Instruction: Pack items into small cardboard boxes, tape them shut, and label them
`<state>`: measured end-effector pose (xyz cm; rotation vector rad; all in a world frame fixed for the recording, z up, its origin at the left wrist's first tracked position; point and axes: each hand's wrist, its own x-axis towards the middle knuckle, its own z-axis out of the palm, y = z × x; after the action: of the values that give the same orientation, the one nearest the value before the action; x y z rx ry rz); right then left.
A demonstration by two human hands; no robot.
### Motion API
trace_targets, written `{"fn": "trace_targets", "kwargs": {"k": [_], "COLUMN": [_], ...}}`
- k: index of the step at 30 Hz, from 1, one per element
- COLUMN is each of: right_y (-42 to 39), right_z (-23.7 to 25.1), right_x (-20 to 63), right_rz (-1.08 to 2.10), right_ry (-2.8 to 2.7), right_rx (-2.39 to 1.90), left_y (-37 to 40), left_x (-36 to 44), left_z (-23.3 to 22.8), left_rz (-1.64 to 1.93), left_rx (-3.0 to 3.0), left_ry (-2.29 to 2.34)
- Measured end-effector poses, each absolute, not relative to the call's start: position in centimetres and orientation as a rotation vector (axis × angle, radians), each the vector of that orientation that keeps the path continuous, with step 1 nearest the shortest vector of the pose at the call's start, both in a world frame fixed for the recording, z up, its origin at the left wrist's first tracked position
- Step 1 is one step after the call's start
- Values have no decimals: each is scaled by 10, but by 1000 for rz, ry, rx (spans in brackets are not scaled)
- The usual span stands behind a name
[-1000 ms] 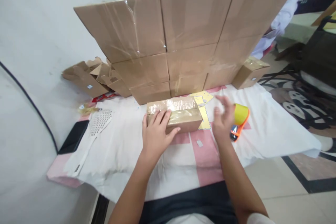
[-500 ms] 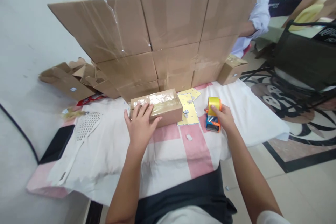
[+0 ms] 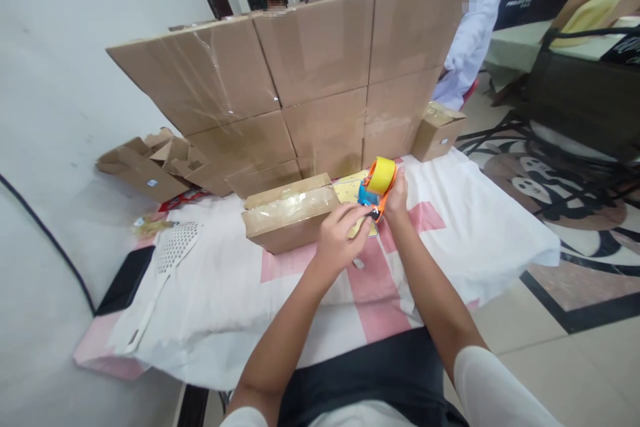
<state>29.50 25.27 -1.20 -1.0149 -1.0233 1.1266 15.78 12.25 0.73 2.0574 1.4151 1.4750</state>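
Observation:
My right hand [image 3: 398,195] is wrapped round an orange and blue tape dispenser [image 3: 369,196] with a yellow roll of tape [image 3: 383,175] in it. The dispenser is tilted, its lower end towards my left hand [image 3: 341,239]. The fingertips of that hand are closed at the dispenser's lower end; whether they pinch the tape's end cannot be made out. Just left of both hands lies a closed cardboard box [image 3: 287,230] with a strip of shiny tape along its top. A yellow patterned sheet [image 3: 351,187] shows partly behind the dispenser.
A tall panel of joined cardboard [image 3: 325,53] stands along the far table edge. Opened boxes [image 3: 150,163] lie at the left, a small box [image 3: 438,133] at the right. A white perforated fly swatter [image 3: 175,247] and a black phone [image 3: 126,280] lie left. A person [image 3: 467,40] is behind the panel.
My left hand has left the box top and moved right to the dispenser. My right hand has brought the dispenser up and left, tilting it. The camera view has shifted slightly.

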Motion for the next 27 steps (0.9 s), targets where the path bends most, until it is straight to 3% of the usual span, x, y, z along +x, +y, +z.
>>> {"fn": "trace_targets", "kwargs": {"k": [5,9,14,27], "right_y": [227,210,203,223], "right_z": [8,27,28,15], "right_x": [294,295,289,303], "right_rz": [1105,1116,961,846], "right_ry": [-891,-999,-1118,-1063], "right_rx": [-743,-747,-810,-834], "left_y": [140,143,139,110], "left_x": [180,181,181,189], "left_z": [-5,3,2,8], "left_rz": [1484,1366,1486,1430], "left_rx": [1555,1393,1182,1311], "left_ry": [1416,1387,1234,1340]}}
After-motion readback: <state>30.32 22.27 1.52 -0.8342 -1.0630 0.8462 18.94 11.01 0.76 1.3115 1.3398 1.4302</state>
